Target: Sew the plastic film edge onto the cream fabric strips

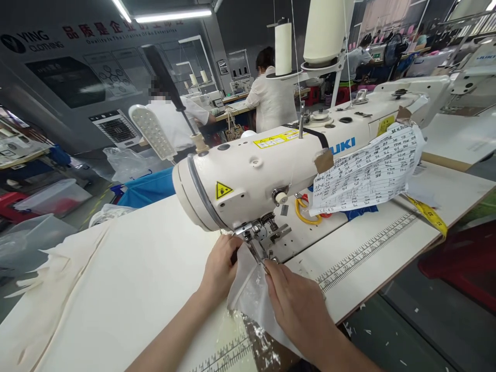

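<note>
A sheer white piece of fabric (251, 292) lies under the needle area of a white sewing machine (248, 160) and hangs down towards me. My left hand (221, 264) is at the fabric's left edge, close beside the presser foot, with fingers curled in a grip; the fingertips are partly hidden under the machine head. On the right side, my right hand (296, 294) pinches the fabric just in front of the metal presser foot (259, 252). Its other fingers are folded beneath the palm.
Cream fabric pieces (58, 274) lie at the table's left. Yellow-handled scissors (306, 213), a handwritten sheet (368, 170) and a yellow tape measure (430, 214) are at the right. Thread cones (323, 31) stand behind the machine. Co-workers sit further back, one in a white shirt (273, 101).
</note>
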A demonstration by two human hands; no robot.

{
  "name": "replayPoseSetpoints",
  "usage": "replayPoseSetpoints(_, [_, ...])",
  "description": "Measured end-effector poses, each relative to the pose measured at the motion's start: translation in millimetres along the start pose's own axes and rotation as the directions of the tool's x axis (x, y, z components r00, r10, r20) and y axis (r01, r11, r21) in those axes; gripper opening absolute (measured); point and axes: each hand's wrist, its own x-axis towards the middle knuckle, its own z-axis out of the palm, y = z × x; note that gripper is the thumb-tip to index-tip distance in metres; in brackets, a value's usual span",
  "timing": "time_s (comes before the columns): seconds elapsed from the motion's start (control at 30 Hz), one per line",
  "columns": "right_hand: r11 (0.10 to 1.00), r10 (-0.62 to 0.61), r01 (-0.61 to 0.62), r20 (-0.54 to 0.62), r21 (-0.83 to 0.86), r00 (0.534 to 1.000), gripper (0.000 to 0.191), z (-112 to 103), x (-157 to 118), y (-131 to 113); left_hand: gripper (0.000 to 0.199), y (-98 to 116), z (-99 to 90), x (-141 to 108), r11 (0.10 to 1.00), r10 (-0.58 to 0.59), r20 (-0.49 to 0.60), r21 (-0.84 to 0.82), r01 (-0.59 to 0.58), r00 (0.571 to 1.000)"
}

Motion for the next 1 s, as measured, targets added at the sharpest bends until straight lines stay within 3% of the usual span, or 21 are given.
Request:
replayPoseSetpoints(0.2, [1.000,0.015,-0.015,-0.032,0.002,0.999,0.031,1.9,-1.2,0.2,0.014,-4.7,-5.0,-1.2,0.982,-0.143,0.067,-0.113,0.150,0.987])
replayPoseSetpoints(0.37, [0.999,0.037,-0.037,-0.031,-0.006,0.999,0.029,-0.3,0.6,-0.6,0.014,-2.1,-5.8,-0.8,0.986,-0.136,0.055,-0.089,0.140,0.989])
replayPoseSetpoints(0.47, [0.999,0.042,-0.042,-0.022,-0.014,0.999,0.027,-1.1,2.5,-1.6,0.015,-1.0,-5.4,-0.6,0.997,-0.075,0.032,-0.032,0.076,0.997])
replayPoseSetpoints(0.57, [0.999,0.041,-0.041,-0.011,-0.027,0.999,0.026,-1.2,4.0,-2.6,0.016,-1.0,-5.4,0.4,0.996,0.080,-0.006,0.048,-0.079,0.997])
replayPoseSetpoints(0.67, [0.998,0.039,-0.039,-0.003,-0.042,0.999,0.027,0.0,4.6,-3.7,0.016,-1.0,-6.3,2.4,0.948,0.293,-0.026,0.134,-0.287,0.956])
replayPoseSetpoints(0.77, [0.998,0.039,-0.039,-0.009,-0.052,0.999,0.029,2.6,4.2,-4.6,0.019,0.6,-8.5,4.0,0.879,0.428,0.022,0.222,-0.422,0.903])
replayPoseSetpoints(0.87, [0.998,0.041,-0.042,-0.028,-0.053,0.999,0.031,3.3,-0.6,-4.5,0.022,3.5,-12.5,4.0,0.847,0.456,0.122,0.245,-0.472,0.881])
replayPoseSetpoints(1.0, [0.999,0.031,-0.031,-0.025,0.014,0.999,0.022,-8.7,-23.1,-1.1,0.030,8.6,-21.6,1.4,0.893,0.371,0.222,0.182,-0.412,0.902])
